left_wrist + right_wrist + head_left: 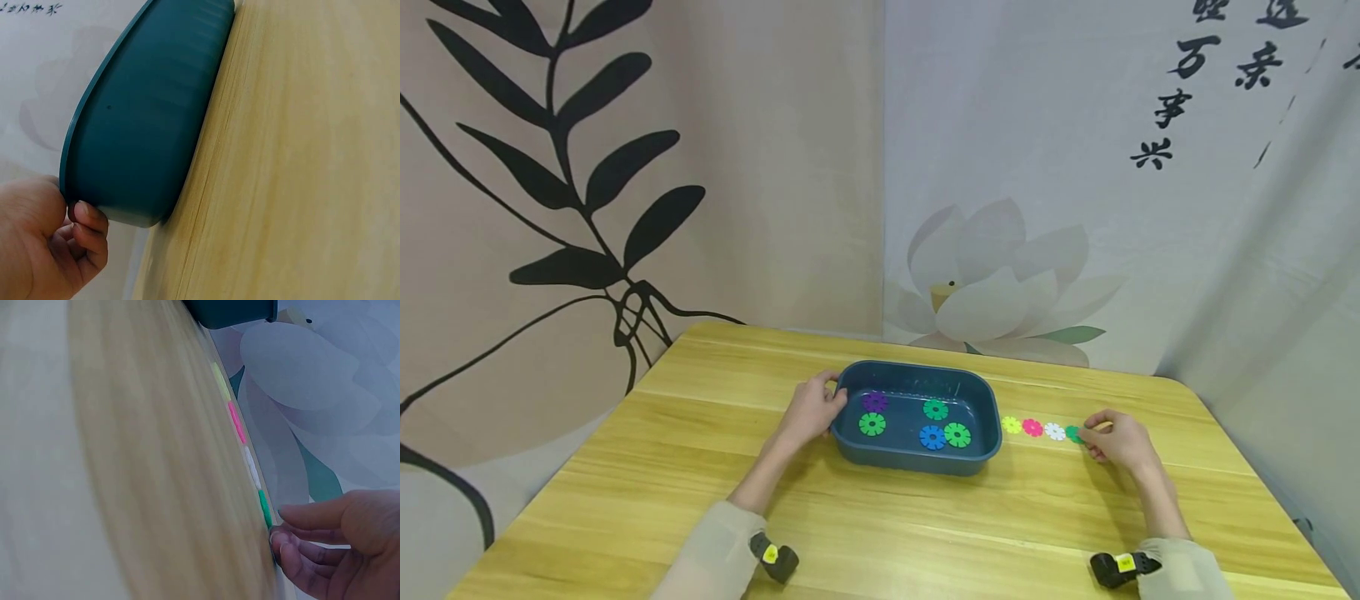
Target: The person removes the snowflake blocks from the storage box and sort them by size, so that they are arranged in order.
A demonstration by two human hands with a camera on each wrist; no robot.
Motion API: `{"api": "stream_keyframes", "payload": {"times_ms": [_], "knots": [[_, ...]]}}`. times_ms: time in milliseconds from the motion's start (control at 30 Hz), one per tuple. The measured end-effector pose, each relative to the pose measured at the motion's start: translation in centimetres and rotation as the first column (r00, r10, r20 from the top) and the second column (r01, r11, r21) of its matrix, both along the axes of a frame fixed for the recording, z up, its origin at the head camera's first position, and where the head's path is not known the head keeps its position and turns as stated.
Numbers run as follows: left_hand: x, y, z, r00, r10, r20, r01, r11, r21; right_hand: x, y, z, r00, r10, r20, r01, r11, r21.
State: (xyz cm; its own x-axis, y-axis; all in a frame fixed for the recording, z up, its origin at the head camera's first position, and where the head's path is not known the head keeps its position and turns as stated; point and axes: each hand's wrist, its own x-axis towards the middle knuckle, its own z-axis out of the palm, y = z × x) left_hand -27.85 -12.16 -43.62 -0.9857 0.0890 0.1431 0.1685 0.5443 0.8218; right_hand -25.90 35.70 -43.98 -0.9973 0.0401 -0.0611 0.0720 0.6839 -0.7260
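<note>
Beneath curtain writing “万事兴” [1172, 108], left hand [808, 410] pinches blue tub [910, 459], right hand [1120, 439] touches green disc [1072, 434], grip unclear

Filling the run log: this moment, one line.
left hand: grips bin at left end; right hand: at green disc, grip unclear; right of bin: yellow, pink, white, green disc; in bin: five discs

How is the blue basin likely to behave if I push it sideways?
The basin will probably slide rather than tip, since it sits low and wide on the table. It looks fairly stiff: its walls hold a smooth, even shape. The five thin discs lying flat inside may shift, as its inner surface looks shiny.
</note>
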Motion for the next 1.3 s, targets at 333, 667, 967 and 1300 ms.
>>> {"api": "stream_keyframes", "payload": {"times_ms": [333, 667, 967, 1300], "knots": [[-0.2, 0.0, -0.1, 1.000, -0.008, 0.007, 0.008, 1.000, 0.000, 0.3, -1.2, 1.1, 0.998, 0.046, -0.047, -0.044, 0.998, 0.046], [-0.3, 0.0, -0.3, 1.000, -0.012, 0.017, 0.012, 1.000, 0.000, 0.2, -5.0, 2.7, 0.978, 0.130, -0.164, -0.123, 0.991, 0.053], [-0.2, 0.0, -0.2, 1.000, -0.013, 0.015, 0.013, 1.000, -0.002, 0.1, -8.0, 3.9, 0.964, 0.168, -0.204, -0.162, 0.986, 0.045], [-0.2, 0.0, -0.1, 1.000, -0.009, 0.021, 0.009, 1.000, 0.001, 0.5, -11.5, 5.1, 0.945, 0.199, -0.261, -0.198, 0.980, 0.028]]}}
